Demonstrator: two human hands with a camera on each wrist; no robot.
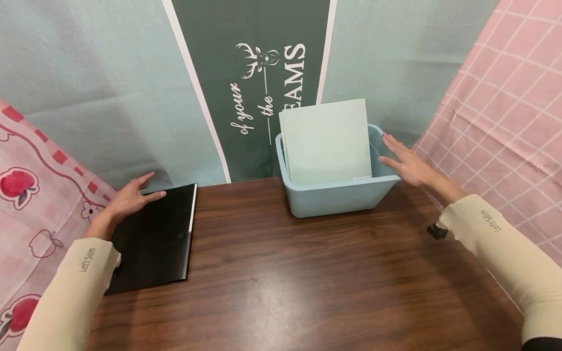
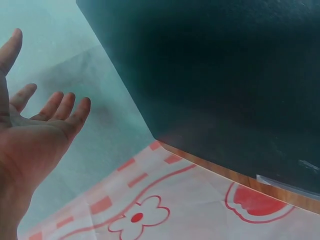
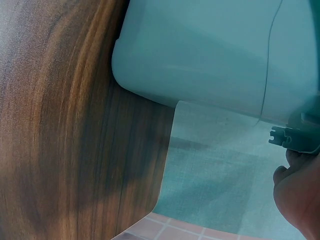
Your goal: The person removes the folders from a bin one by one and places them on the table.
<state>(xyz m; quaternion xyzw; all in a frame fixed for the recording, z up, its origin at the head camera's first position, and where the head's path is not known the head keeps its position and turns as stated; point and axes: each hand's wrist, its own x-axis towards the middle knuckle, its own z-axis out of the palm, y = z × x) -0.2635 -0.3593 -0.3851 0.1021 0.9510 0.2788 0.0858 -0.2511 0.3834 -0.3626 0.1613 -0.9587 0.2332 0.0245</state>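
Blue bin walls probably brace the standing pale green folders. Left hand near black folder, right hand at bin rim: fingers extended, released.

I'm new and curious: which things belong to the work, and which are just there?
Likely in the work:
- left hand, by the black folder
- right hand, by the blue plastic bin
- pale green folders in the bin

Just there:
- wooden table
- deer-print backdrop
- pink checked cloth
- apple-print cloth
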